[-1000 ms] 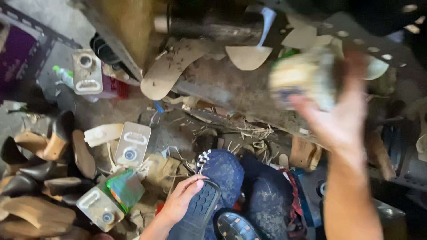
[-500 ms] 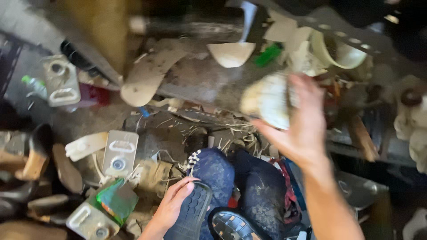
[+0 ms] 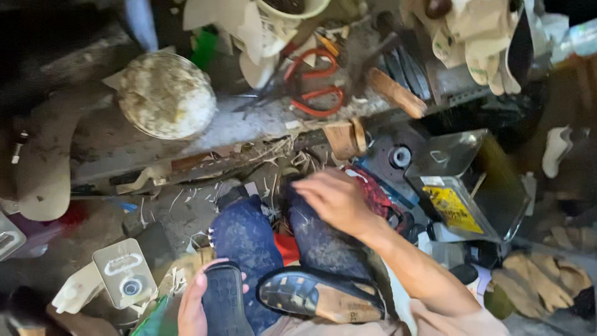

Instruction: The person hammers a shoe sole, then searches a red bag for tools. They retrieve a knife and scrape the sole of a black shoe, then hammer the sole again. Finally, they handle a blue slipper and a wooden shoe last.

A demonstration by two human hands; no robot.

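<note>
My left hand [image 3: 193,305] is at the bottom edge, gripping a black shoe [image 3: 224,298] with a textured sole against my blue-trousered knee [image 3: 249,236]. A second dark shoe [image 3: 320,295] lies sole-up across my lap, just right of it. My right hand [image 3: 336,199] rests flat on my other knee with the fingers stretched left and nothing in them. A round, glue-crusted whitish tin [image 3: 166,93] stands on the low workbench [image 3: 249,127] ahead, apart from both hands.
Red-handled pliers [image 3: 317,81], a wooden handle [image 3: 395,93] and pale gloves [image 3: 479,37] lie on the bench. An open square metal can [image 3: 466,180] stands at right. A rectangular tin [image 3: 124,274] and a beige sole [image 3: 43,168] lie at left among scraps.
My right hand carried the round whitish tin leftward, set it on the bench, let go and came down to my knee. My left hand kept hold of the black shoe.
</note>
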